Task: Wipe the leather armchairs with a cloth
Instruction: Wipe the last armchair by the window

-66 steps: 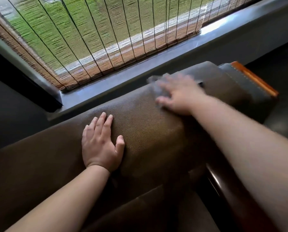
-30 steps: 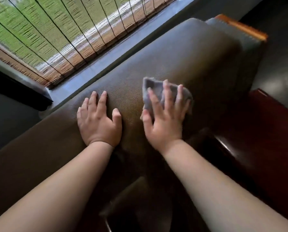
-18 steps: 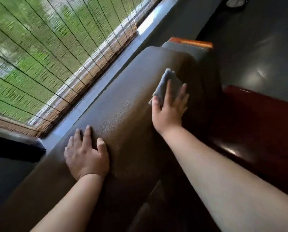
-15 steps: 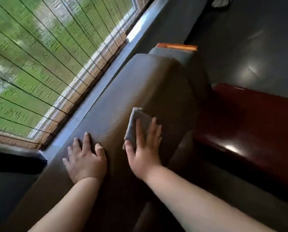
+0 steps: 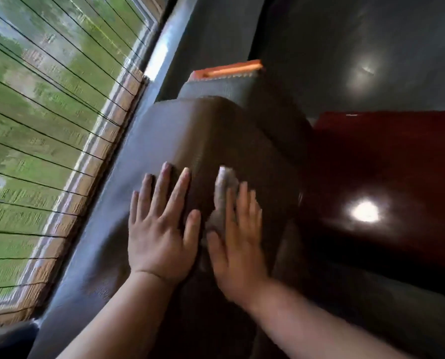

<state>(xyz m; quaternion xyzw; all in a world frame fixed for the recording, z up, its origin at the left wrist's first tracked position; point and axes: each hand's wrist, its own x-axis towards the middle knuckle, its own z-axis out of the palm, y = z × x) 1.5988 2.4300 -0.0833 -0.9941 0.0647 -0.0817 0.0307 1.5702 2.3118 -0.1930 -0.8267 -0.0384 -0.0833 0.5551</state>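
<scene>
Head view showed the right hand (image 5: 238,244), flat-fingered, had dragged the small grey cloth (image 5: 222,203) back beside the flat left hand (image 5: 161,229) on the brown leather armchair back (image 5: 211,136), suggesting another stroke finished.

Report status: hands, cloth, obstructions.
Left hand flat on armchair back. Right hand pressing grey cloth onto leather. No obstruction visible.
</scene>
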